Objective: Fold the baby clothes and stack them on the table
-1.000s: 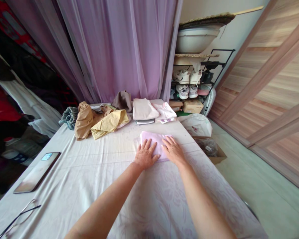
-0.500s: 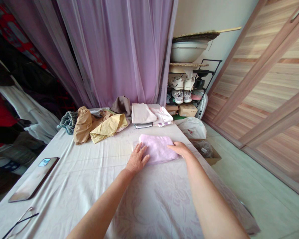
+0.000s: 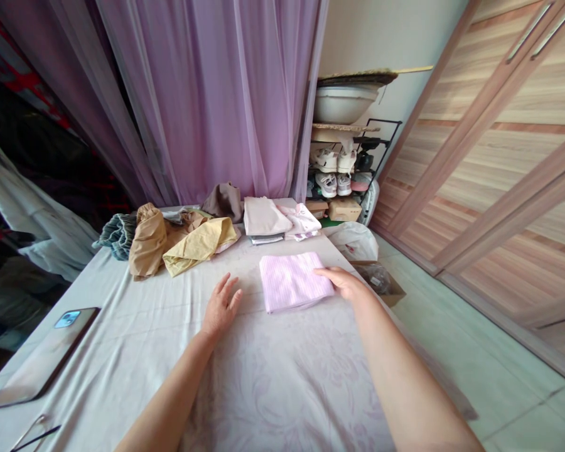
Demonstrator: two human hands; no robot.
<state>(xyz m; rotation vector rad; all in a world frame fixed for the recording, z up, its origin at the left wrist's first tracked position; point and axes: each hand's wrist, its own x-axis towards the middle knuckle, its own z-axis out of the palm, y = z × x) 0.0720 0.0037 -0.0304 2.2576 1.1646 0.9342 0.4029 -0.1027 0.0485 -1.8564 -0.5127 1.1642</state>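
Note:
A folded pink-lilac ribbed garment [image 3: 292, 282] lies flat on the cloth-covered table in front of me. My right hand [image 3: 343, 282] grips its right edge, fingers on top; the underside of the grip is hidden. To the left of the garment, apart from it, my left hand [image 3: 221, 304] hovers over or rests on the tablecloth, holding nothing, with its fingers spread. Behind the garment sit a stack of folded clothes [image 3: 266, 216] and a folded white printed garment [image 3: 302, 220]. A crumpled yellow garment [image 3: 200, 245] and a tan garment [image 3: 147, 242] lie at the back left.
A phone [image 3: 44, 358] and partly visible glasses [image 3: 35, 433] lie on the table's left side. Blue-green striped clothing [image 3: 115, 235] and a dark brown garment [image 3: 223, 201] are at the back. Beyond stand a purple curtain [image 3: 207, 100], a shoe rack [image 3: 386, 135] and a wooden wardrobe [image 3: 480, 157].
My left hand has come off the folded garment and moved left. My right hand keeps to its right edge. The whole view has shifted slightly.

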